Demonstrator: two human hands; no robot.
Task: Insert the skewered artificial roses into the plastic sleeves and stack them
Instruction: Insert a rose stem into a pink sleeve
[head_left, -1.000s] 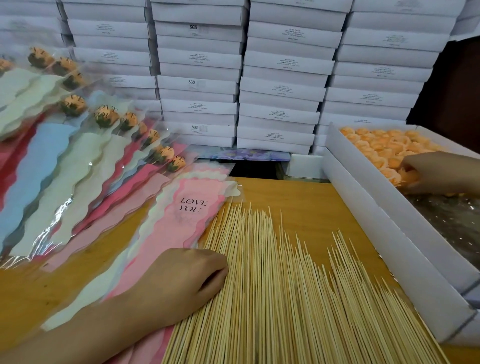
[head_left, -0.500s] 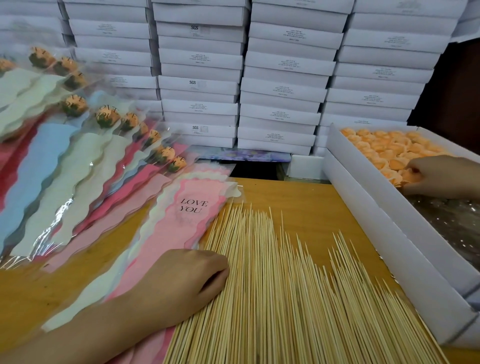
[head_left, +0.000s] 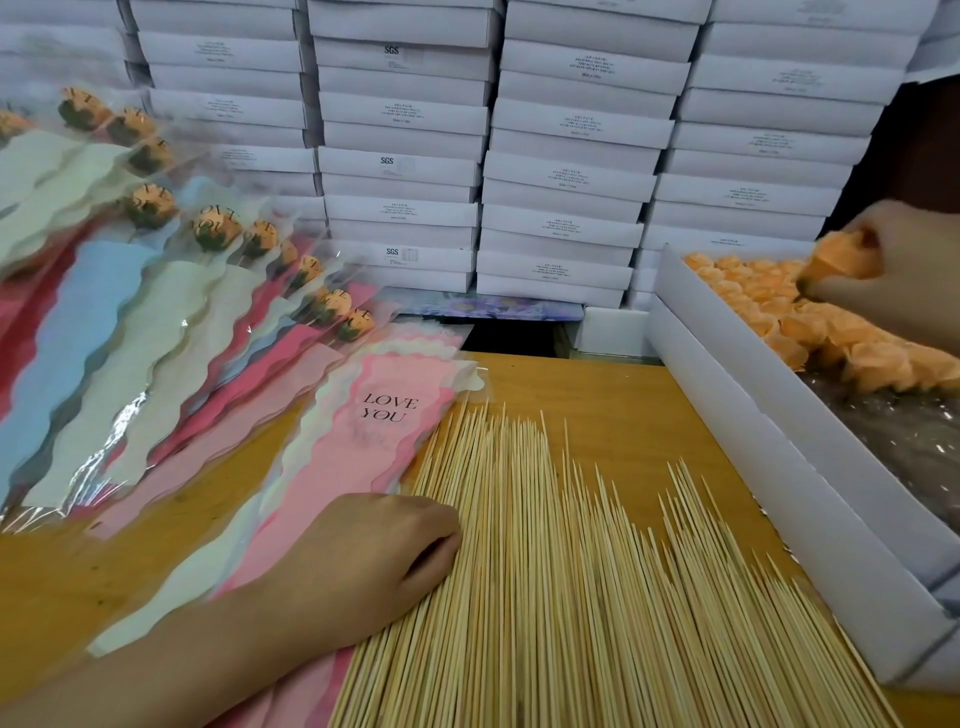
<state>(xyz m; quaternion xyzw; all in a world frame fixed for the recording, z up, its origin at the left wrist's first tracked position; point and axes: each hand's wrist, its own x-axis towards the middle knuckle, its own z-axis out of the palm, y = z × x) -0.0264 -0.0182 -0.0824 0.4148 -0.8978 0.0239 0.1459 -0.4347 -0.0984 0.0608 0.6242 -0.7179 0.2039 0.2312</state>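
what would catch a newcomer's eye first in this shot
The broad spread of bamboo skewers covers the middle of the wooden table, with the left hand at its left edge. On the right, the right hand holds an orange rose over a white box packed with more of them. To the left lies a fanned row of sleeved roses, before a wall of stacked white cartons.

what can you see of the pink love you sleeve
The pink wavy-edged plastic sleeve, printed LOVE YOU in dark letters, lies flat atop a stack of similar pale sleeves on the wooden table, its printed end away from the person. The left hand rests on its near part; the pale bamboo skewers lie against its right edge.
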